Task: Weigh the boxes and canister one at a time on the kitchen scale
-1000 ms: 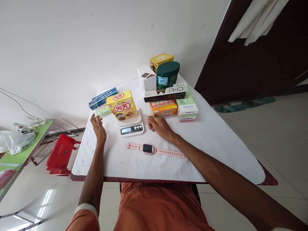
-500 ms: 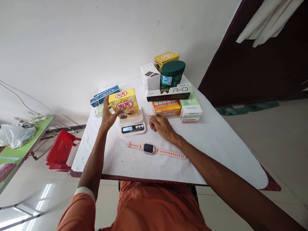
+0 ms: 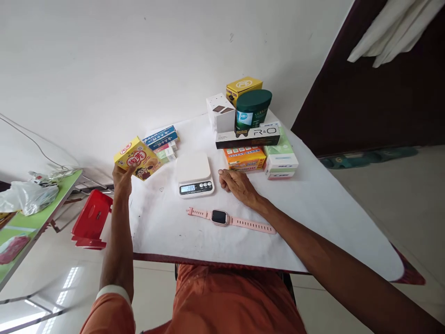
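Observation:
My left hand (image 3: 122,182) grips a yellow snack box (image 3: 139,157) and holds it tilted at the left side of the table. Blue toothpaste boxes (image 3: 162,137) lie just right of that box, over a pale green box (image 3: 168,152). In the middle sits a white digital scale (image 3: 193,167) with a bare platform and a lit display. My right hand (image 3: 238,185) rests curled on the table, right of the scale; what its fingers hold, if anything, is hidden. Nearest me lies a pink-strapped smartwatch (image 3: 219,217), stretched out flat.
Right of centre stand an orange box (image 3: 245,158), a long R&O box (image 3: 248,138), a green-lidded tub (image 3: 253,109), a white box (image 3: 221,113), a yellow box (image 3: 244,86) and a green-white box (image 3: 282,157). A red chair (image 3: 93,215) is left of the table.
My left hand has lifted the yellow snack box off the scale and carried it left, tilting it. The display still shows digits. My right hand has kept its place on the table.

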`<state>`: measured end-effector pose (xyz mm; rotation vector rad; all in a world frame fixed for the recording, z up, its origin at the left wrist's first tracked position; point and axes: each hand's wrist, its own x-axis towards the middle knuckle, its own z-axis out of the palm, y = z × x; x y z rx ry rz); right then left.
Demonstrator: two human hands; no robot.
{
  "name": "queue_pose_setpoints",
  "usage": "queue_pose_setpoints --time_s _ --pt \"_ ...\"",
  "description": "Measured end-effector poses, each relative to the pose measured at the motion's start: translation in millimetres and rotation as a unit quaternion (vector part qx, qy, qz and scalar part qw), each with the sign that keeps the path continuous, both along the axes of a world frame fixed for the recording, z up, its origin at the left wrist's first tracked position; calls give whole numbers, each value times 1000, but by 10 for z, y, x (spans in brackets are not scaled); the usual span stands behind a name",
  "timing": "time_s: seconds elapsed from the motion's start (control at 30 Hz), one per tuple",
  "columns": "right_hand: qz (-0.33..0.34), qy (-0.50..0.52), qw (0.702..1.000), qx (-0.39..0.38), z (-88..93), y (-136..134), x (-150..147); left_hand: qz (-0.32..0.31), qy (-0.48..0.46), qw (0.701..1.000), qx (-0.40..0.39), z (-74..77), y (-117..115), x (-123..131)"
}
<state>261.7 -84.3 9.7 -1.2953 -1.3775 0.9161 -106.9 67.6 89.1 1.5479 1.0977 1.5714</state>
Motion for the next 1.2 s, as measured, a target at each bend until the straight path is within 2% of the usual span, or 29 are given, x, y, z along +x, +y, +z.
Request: queue_pose_setpoints --time_s 0.1,0.2,0.43,0.57,0.67,0.7,0.77,0.83,0.87,0.93,1.0,1.07,1.13,1.2 --pt "0 -3 1000 4 -14 7 -1 1 2 999 -45 -182 20 -185" --pt "-7 -7 1000 4 -23 13 1 -20 1 998 -52 -287 78 -199" --pt "-6 -13 1000 1 -9 10 1 -58 5 997 -46 -272 332 -115" --pt "-5 -10 1000 4 9 7 1 -55 15 997 -43 -309 352 -125" --pt "-11 -16 1000 4 17 6 -2 -15 61 996 -66 -315 260 -144" --pt "-13 -14 1000 3 18 6 -4 22 81 994 -70 -297 213 -138" --pt "-13 -5 1000 2 20 9 -8 135 123 982 -51 -219 104 -81" --pt "-6 5 1000 3 17 13 -12 248 165 955 11 -82 -9 62" --pt "-3 9 1000 4 14 15 -12 280 190 939 52 4 -62 171" --pt "1 15 1000 8 6 17 -12 278 250 917 138 187 -145 454" --pt "-1 18 1000 12 -1 17 -8 228 305 900 211 351 -188 802" --pt "-1 11 1000 15 -2 19 -1 175 334 893 244 462 -192 1177" --pt "2 -7 1000 20 3 23 7 98 386 881 255 504 -173 1554" --pt "4 -27 999 27 10 29 13 -6 461 851 252 484 -140 1925"
